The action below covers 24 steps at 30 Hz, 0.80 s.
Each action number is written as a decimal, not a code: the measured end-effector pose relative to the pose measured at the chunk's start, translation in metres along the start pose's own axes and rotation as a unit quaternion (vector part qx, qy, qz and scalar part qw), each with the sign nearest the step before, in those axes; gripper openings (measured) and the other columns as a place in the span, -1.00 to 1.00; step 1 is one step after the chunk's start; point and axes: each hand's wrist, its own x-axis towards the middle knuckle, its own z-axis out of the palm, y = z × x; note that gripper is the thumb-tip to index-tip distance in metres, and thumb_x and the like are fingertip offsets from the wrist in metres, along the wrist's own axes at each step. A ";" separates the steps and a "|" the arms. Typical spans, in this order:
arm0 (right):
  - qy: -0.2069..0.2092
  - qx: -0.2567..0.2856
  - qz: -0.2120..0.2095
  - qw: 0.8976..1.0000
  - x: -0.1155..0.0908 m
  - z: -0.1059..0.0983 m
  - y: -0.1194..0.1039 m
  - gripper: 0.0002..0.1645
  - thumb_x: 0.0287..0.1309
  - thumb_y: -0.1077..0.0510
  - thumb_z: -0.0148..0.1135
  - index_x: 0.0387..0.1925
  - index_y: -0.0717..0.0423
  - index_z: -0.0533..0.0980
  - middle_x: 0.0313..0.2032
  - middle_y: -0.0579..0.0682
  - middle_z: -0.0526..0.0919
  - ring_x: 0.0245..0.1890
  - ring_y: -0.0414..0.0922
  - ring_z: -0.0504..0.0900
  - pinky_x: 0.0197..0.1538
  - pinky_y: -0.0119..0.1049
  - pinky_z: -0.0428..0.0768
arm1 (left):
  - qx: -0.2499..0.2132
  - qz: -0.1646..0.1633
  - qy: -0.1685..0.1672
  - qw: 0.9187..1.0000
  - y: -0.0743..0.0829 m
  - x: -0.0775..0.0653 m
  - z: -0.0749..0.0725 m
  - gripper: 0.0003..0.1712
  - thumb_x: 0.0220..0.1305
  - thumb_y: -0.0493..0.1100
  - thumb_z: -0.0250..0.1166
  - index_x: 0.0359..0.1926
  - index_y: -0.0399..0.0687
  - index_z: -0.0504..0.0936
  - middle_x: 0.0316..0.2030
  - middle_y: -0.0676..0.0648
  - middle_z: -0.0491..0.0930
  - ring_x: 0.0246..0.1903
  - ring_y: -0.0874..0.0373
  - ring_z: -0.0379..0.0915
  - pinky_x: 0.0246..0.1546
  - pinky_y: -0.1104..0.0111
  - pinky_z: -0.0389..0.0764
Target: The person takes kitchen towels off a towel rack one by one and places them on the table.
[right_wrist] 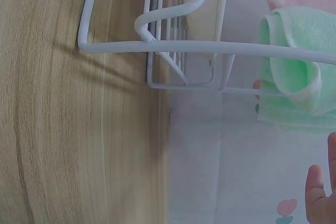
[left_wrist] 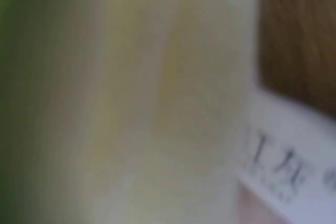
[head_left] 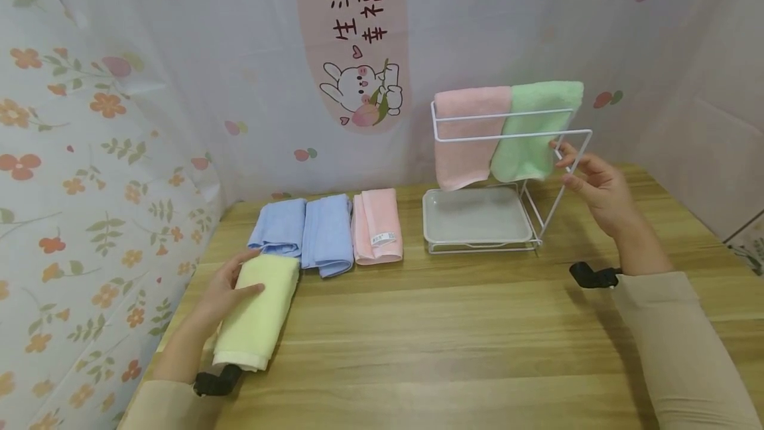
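Observation:
My left hand (head_left: 219, 294) holds a folded yellow towel (head_left: 262, 304), thumb across its top and fingers at its far left edge. In the left wrist view the yellow towel (left_wrist: 199, 93) fills most of the picture, blurred, beside a printed white label (left_wrist: 289, 156). At the right, my right hand (head_left: 603, 191) is by the side frame of a white wire rack (head_left: 513, 137), fingers extended near a green towel (head_left: 537, 131). The green towel hangs over the rack next to a pink towel (head_left: 471, 125). The right wrist view shows fingertips (right_wrist: 315, 182) apart from the rack's bars.
Two folded blue towels (head_left: 327, 231) and a folded pink towel (head_left: 379, 227) lie in a row at the back left of the wooden table (head_left: 418, 350). A grey tray (head_left: 477, 216) sits in the rack's base. A patterned curtain (head_left: 239, 52) stands behind.

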 end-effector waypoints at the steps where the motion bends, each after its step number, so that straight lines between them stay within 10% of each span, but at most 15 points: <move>1: -0.003 0.001 -0.004 1.000 0.001 -0.001 0.000 -0.74 0.31 0.52 0.02 -0.08 0.33 0.56 0.31 -0.10 0.53 0.52 -0.22 0.16 0.22 -0.50 0.38 | 0.001 -0.002 -0.004 1.000 0.000 0.000 -0.001 -0.13 0.31 -0.29 0.29 0.53 -0.17 0.05 0.55 -0.35 -0.23 0.48 -0.48 -0.34 0.40 -0.30 -0.01; 9: 0.002 -0.003 0.010 1.000 0.001 -0.001 -0.002 -0.76 0.32 0.49 0.05 -0.08 0.32 0.57 0.31 -0.13 0.53 0.51 -0.25 0.17 0.22 -0.52 0.38 | -0.020 -0.029 -0.026 0.999 -0.002 -0.006 0.003 -0.12 0.35 -0.24 0.28 0.55 -0.16 0.00 0.45 -0.47 0.08 0.24 -0.25 0.33 -0.10 0.29 0.63; 24: 0.004 -0.006 0.004 1.000 0.000 0.000 -0.001 -0.75 0.32 0.49 0.05 -0.06 0.32 0.57 0.32 -0.13 0.52 0.49 -0.27 0.20 0.22 -0.52 0.40 | 0.047 -0.050 -0.030 0.997 -0.011 -0.010 0.003 -0.08 0.38 -0.05 0.28 0.57 -0.01 -0.04 0.51 -0.45 -0.11 0.37 -0.53 0.03 0.09 -0.10 0.54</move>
